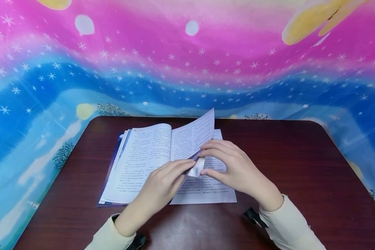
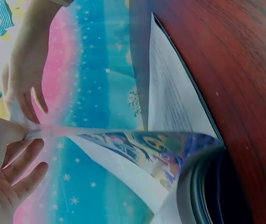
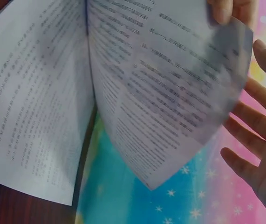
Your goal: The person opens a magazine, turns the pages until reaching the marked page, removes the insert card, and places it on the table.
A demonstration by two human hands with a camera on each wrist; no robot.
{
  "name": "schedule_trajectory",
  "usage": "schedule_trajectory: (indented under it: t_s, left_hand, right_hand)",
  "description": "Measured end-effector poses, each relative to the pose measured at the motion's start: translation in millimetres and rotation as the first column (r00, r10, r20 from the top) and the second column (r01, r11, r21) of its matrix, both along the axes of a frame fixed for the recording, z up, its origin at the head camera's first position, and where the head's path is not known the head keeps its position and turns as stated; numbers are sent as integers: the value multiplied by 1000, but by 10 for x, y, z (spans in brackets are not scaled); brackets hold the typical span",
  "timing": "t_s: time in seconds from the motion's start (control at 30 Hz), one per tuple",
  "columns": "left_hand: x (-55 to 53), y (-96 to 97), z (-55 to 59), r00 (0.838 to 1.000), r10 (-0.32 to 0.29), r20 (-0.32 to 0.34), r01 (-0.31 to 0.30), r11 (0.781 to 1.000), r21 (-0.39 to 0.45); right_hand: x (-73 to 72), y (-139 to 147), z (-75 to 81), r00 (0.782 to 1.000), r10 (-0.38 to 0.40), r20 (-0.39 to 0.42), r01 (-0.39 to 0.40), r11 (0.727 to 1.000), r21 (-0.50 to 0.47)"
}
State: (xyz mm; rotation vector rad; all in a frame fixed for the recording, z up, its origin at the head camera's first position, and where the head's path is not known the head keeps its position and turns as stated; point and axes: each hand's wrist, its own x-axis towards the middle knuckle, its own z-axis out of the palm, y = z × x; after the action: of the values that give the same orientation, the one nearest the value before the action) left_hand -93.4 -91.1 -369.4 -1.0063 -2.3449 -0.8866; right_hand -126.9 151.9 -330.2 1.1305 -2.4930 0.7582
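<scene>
A magazine (image 1: 143, 163) lies spread on the table, with columns of small print on its pages. One page (image 1: 192, 133) stands raised from the right half, its lower edge bent over between the hands. My left hand (image 1: 164, 180) pinches that page at its near edge; the left wrist view shows a colourful picture (image 2: 156, 144) on one raised sheet. Beside it, my right hand (image 1: 237, 166) has its fingertips right at the page's outer edge. Its thumb and fingers stand apart, and in the right wrist view the fingers (image 3: 258, 121) are spread, partly behind the page.
The dark reddish-brown table (image 1: 284, 156) extends around the magazine. Behind it hangs a pink and blue cloth (image 1: 175, 62) with snowflakes, which also runs along both sides. Black straps (image 1: 254, 217) show at the cream sleeves (image 1: 290, 225).
</scene>
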Motion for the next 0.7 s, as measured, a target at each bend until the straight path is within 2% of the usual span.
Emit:
schedule_trajectory:
  t_s: [0.2,0.4,0.57,0.7]
  left_hand:
    - [11,-127,-37,997,76,12,-76,997,-7]
    - [25,-298,-105,989,147,-26,-146,989,15]
    - [54,-467,-138,971,235,-43,-234,972,26]
    - [82,-602,-161,950,311,-39,-311,950,15]
  right_hand:
    - [57,101,57,1000,-2,18,3,999,-35]
    - [95,192,8,999,-13,36,14,1000,-22]
    - [103,267,-118,997,-32,63,29,998,48]
    - [90,326,-236,997,-35,72,28,995,96]
